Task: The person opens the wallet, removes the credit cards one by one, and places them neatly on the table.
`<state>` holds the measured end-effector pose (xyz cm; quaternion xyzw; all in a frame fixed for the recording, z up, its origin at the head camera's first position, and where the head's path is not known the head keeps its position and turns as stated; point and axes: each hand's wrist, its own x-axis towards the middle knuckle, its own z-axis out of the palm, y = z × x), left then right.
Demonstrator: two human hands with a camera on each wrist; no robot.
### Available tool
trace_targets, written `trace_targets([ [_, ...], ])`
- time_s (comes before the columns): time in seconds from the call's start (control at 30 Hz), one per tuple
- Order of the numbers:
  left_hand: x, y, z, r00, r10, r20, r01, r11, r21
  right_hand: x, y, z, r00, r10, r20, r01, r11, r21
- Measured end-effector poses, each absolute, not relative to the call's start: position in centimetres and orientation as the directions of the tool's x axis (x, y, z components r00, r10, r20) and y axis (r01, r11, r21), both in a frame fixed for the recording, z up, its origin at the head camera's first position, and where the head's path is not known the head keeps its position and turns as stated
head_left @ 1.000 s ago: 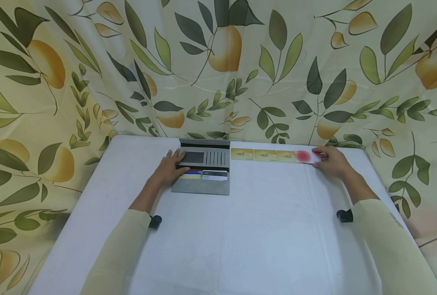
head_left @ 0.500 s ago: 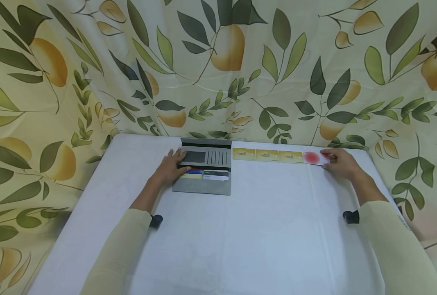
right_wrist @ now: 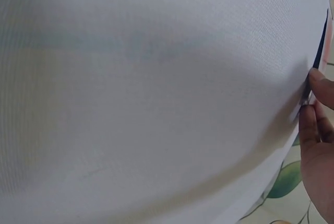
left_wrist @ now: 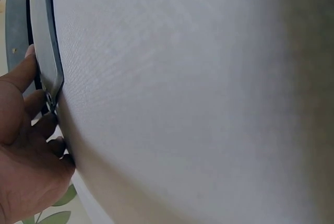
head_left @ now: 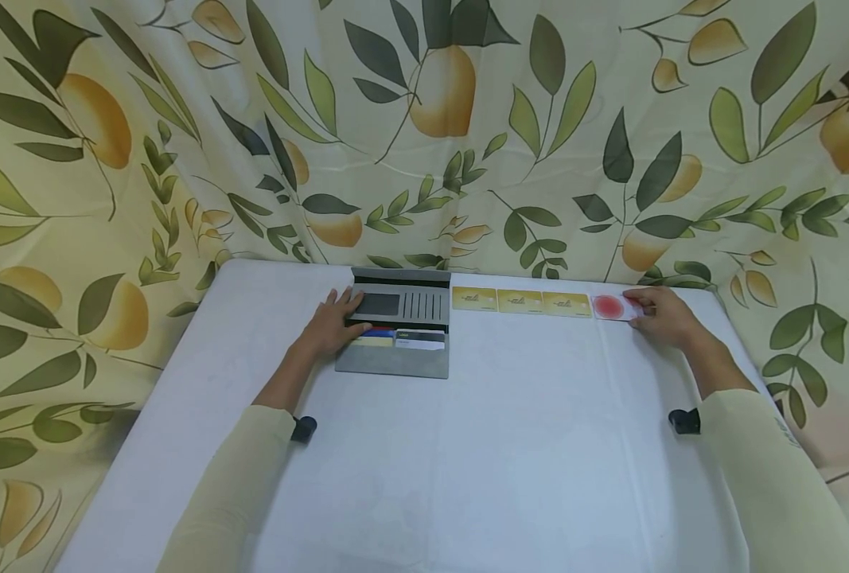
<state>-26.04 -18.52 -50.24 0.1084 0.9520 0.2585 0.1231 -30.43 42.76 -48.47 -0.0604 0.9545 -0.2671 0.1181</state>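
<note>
A grey bifold wallet (head_left: 391, 364) lies unfolded at the table's back edge, with a dark window pocket and several slots in its upper half. Cards (head_left: 418, 340) stick out of its lower pocket. My left hand (head_left: 329, 325) rests flat on the wallet's left side, fingers spread; the left wrist view shows the thumb over its edge. To the wallet's right, a row of three yellow cards (head_left: 520, 301) lies on the cloth. At the row's right end, my right hand (head_left: 662, 317) pinches a white card with a red circle (head_left: 606, 307) between thumb and fingers, a small gap from the yellow ones.
A white cloth (head_left: 510, 446) covers the table. Behind and to the left hangs a curtain (head_left: 539, 159) with leaves and fruit. Black wrist mounts (head_left: 684, 422) show at the sleeve cuffs.
My right hand has slid the red-circle card to the right, away from the third yellow card, which now shows fully. My left hand stays on the wallet.
</note>
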Motion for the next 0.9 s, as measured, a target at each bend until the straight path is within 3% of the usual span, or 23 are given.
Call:
trace_targets([
  [0.4, -26.1, -18.59, -50.34, -0.946, 0.269, -0.178, 0.142, 0.842, 0.52, -30.51, 42.86, -48.66, -0.959, -0.215, -0.184, -0.093, 0.853, -0.513],
  [0.9, -26.16, -18.6, -50.57, -0.947, 0.27, -0.173, 0.146, 0.844, 0.517, -30.04, 42.17, -48.89, -0.971, -0.117, -0.207, 0.006, 0.859, -0.513],
])
